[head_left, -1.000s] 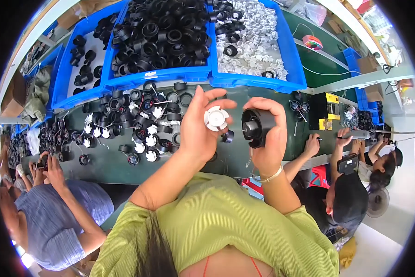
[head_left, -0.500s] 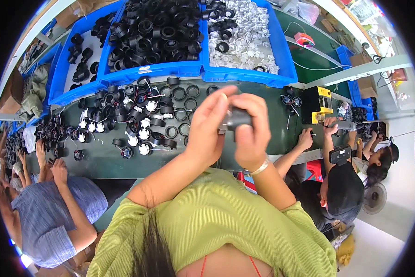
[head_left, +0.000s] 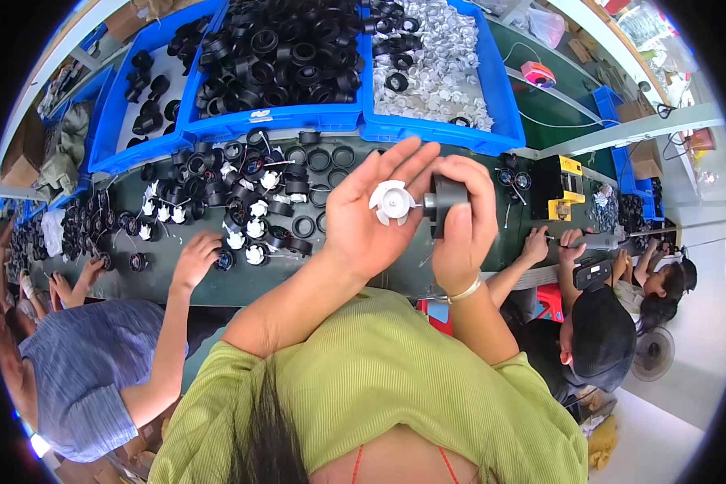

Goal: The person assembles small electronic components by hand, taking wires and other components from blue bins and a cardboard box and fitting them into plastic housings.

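Observation:
A small white fan wheel point(head_left: 393, 202) lies against the palm of my left hand point(head_left: 364, 211), its hub facing up. The fingers of that hand are stretched out, not wrapped round the wheel. My right hand point(head_left: 469, 234) grips a black round motor housing point(head_left: 448, 206) by its rim, with thumb and fingers on either side. A short light-coloured hub points from the housing toward the fan wheel; whether the two touch is hard to tell. Both hands are above the dark green table point(head_left: 363, 278).
Blue bins of black rings point(head_left: 298, 56) and white fan wheels point(head_left: 439, 64) stand at the back. Loose rings and wired motors point(head_left: 250, 181) cover the table to the left. A yellow-black device point(head_left: 558, 187) stands right. A co-worker's hand point(head_left: 197, 258) reaches in from the left; others work right.
My left hand has opened, baring the white fan wheel on its palm. My right hand has turned the black housing sideways. The left co-worker's hand has moved right toward the parts.

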`<move>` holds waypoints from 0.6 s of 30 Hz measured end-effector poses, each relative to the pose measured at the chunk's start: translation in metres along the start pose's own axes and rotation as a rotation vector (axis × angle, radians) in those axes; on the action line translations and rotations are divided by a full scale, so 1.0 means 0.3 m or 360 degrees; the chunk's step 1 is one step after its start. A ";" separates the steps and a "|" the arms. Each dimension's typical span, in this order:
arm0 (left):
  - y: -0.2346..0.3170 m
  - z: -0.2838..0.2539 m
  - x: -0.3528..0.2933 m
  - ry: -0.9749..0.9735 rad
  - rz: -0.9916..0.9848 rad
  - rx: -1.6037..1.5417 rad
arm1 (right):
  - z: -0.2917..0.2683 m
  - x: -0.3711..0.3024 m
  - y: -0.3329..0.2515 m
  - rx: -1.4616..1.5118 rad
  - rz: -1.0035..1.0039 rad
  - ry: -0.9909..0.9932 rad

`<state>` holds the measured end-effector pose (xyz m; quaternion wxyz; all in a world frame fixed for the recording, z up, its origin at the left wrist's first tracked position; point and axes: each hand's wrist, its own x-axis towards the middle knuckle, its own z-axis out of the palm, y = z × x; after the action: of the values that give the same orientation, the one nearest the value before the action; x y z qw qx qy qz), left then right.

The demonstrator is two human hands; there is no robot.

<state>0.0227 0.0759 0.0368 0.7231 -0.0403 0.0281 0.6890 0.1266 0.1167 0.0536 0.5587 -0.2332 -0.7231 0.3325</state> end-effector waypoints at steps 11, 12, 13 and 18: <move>-0.019 0.037 -0.032 -0.0213 0.0215 0.0574 | -0.003 -0.004 0.013 -0.0152 -0.0096 -0.0306; -0.019 0.037 -0.036 -0.0209 0.0219 0.0572 | -0.001 -0.007 0.014 -0.0149 -0.0094 -0.0310; -0.019 0.037 -0.038 -0.0194 0.0256 0.0639 | 0.001 -0.007 0.019 -0.0165 -0.0131 -0.0318; -0.029 0.037 -0.053 -0.0141 0.0297 0.0831 | 0.009 -0.015 0.023 -0.0257 -0.0269 -0.0337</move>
<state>0.0304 0.0607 0.0495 0.6430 0.1802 0.1766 0.7231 0.1251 0.1175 0.0452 0.4847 -0.1794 -0.8195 0.2477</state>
